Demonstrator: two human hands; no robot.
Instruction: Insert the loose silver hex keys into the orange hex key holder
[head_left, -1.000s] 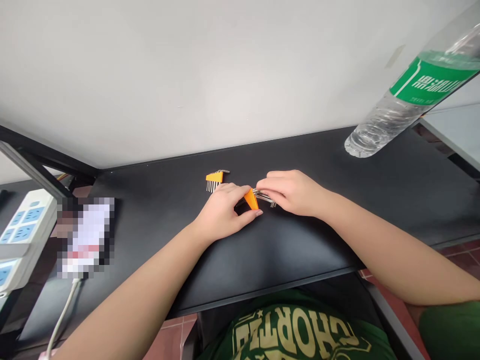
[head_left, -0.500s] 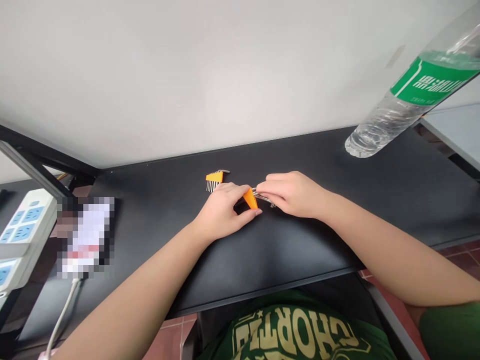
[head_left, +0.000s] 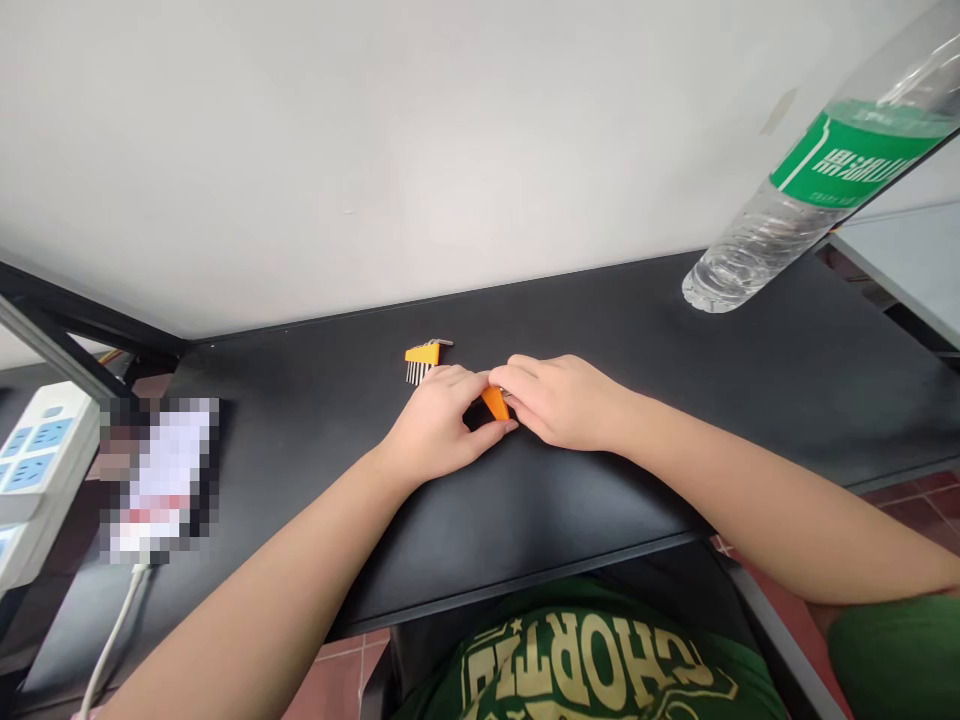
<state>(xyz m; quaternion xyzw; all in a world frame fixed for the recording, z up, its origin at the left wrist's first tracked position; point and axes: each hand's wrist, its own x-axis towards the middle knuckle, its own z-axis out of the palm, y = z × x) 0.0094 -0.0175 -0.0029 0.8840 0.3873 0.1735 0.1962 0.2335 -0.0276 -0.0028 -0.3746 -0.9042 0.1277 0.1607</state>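
An orange holder [head_left: 496,403] is pinched between the thumb and fingers of my left hand [head_left: 442,425] above the black table. My right hand [head_left: 559,400] is closed around the metal keys at the holder's right side, its fingertips touching the holder; most of the keys are hidden under these fingers. Just behind my left hand, a second orange holder [head_left: 422,354] lies on the table, with a row of metal keys sticking out toward me and one bent key at its top right.
A large water bottle [head_left: 757,240] with a green label stands at the back right. On the left are a blurred phone [head_left: 169,465] with a white cable [head_left: 116,630] and a white power strip [head_left: 45,470]. A pale wall [head_left: 375,150] rises behind the black table [head_left: 300,400].
My right hand has moved left, up against the held orange holder, and now covers the metal keys that showed before. The whole view has shifted slightly.
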